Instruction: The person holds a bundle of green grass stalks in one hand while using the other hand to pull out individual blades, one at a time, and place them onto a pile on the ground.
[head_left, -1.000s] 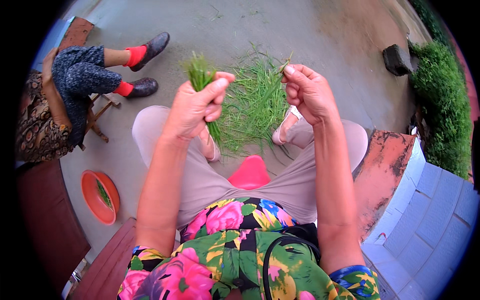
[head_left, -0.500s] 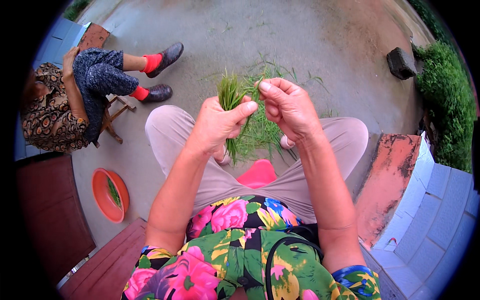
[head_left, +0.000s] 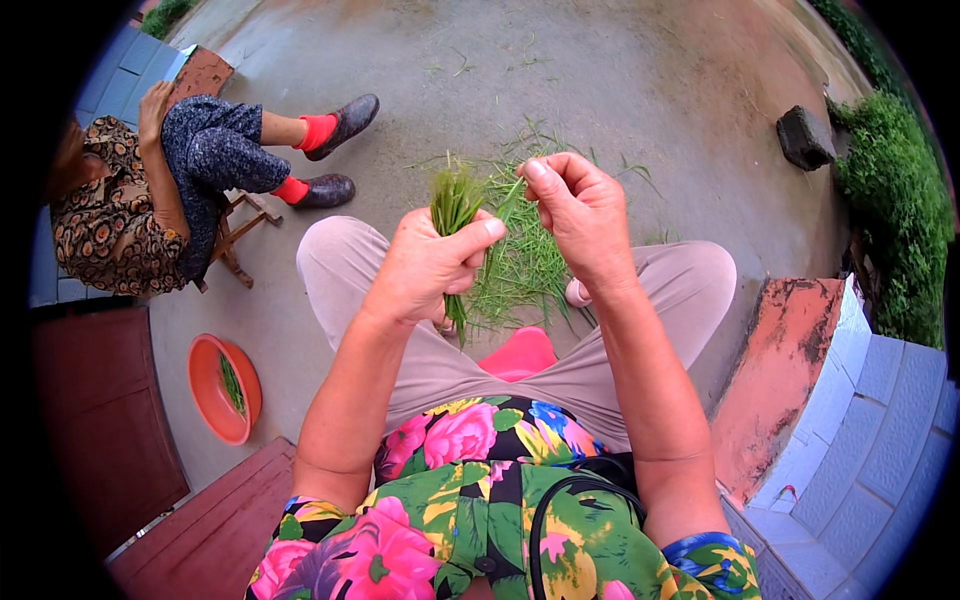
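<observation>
Head view, reference position: a loose pile (head_left: 535, 272) of thin green stems lies on the concrete ground (head_left: 640, 110) between the wearer's knees (head_left: 335, 262). The left hand (head_left: 425, 262) is grasping a green bundle (head_left: 456, 198), which is positioned over the left side of the pile. Its fingers wrap the stalks near mid-length, and its thumb extends toward the pile's right side; this grip presumably holds the stalks parallel, since both ends project free of the fist. The right hand (head_left: 580, 220) is raised over the right side of the pile, thumb and forefinger closed in a pinch on what appears to be a thin strand (head_left: 510, 200). A fingertip pinch suits so slender a piece, whereas the bundle calls for a full fist. The two hands are near each other but apart; their position over the pile probably lets it serve as a catch area. A red seat (head_left: 520, 355) shows on the wearer's side of the pile. An orange basin (head_left: 208, 400) containing green stems (head_left: 232, 385) stands to the left of the pile and closer to the wearer, likely to separate its contents from the loose material. Farther left of the pile, a second person (head_left: 120, 225) sits on a wooden stool (head_left: 232, 242). A dark block (head_left: 805, 138) lies right of the pile, well apart from it.
</observation>
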